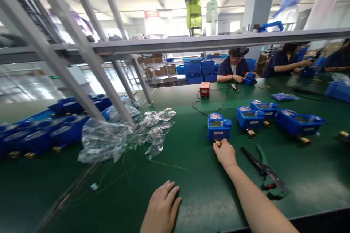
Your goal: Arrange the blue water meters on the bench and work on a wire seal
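Note:
My right hand (224, 153) reaches out over the green table (197, 189) and grips the brass fitting at the near end of a blue water meter (218, 126) with a round dial on top. My left hand (162, 208) lies flat on the table near its front edge, palm down, fingers together, holding nothing. Three more blue meters (250, 117) (264, 109) (299, 123) stand in a row to the right of the gripped one. Green-handled pliers (266, 172) lie just right of my right forearm.
A pile of clear round lenses and plastic bags (131, 133) lies left of centre. Many blue meters (41, 134) crowd the far left. A slanted metal frame (82, 51) rises over the table. A small red box (204, 89) with a cable sits further back. Other people work at the far side.

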The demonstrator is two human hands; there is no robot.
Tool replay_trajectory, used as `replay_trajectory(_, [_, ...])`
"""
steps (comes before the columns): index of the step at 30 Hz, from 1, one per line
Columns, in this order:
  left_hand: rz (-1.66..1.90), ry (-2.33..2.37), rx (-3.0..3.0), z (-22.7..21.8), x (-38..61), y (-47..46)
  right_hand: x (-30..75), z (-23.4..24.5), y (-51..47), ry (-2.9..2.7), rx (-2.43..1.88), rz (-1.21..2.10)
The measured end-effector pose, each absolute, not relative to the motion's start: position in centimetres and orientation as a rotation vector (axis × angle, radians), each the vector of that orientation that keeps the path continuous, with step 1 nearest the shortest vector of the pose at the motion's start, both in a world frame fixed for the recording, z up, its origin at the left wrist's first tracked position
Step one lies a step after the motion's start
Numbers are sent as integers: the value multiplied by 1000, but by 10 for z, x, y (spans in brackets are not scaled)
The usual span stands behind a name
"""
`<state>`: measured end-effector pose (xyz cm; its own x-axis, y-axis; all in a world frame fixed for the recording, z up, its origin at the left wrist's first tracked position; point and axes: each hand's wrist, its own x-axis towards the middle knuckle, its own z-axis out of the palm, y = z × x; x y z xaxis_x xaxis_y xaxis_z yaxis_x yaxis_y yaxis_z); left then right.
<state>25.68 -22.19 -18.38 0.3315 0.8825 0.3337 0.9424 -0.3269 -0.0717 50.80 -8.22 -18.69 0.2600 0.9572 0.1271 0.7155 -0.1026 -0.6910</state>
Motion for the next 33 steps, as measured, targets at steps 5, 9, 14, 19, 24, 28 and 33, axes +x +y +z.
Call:
replay_trajectory(5, [-270, -1663, -2344, -160, 233, -186, 483, -206, -116, -1573, -1916, 478])
replay_trajectory(9, [-188, -1596, -2405, -149, 195, -143, 465, -211, -146, -1592, -1892, 476])
replay_trajectory(14, [-123, -1523, -2446, -150, 172, -129, 454, -217, -172, -1594, -1828, 520])
replay_trajectory(19, [-92, -1453, -2494, -145, 157, -128, 457, -221, -185, -1571, -1796, 607])
replay_trajectory(24, [-127, -1397, -2550, -137, 140, -123, 465, -227, -192, -1505, -1734, 665])
replay_trajectory(28, [-303, -1405, -2574, -139, 140, -122, 469, -229, -198, -1519, -1655, 599])
replay_trajectory(33, [-877, -1615, -2246, -118, 141, -116, 466, -215, -215, -1479, -1571, 433])
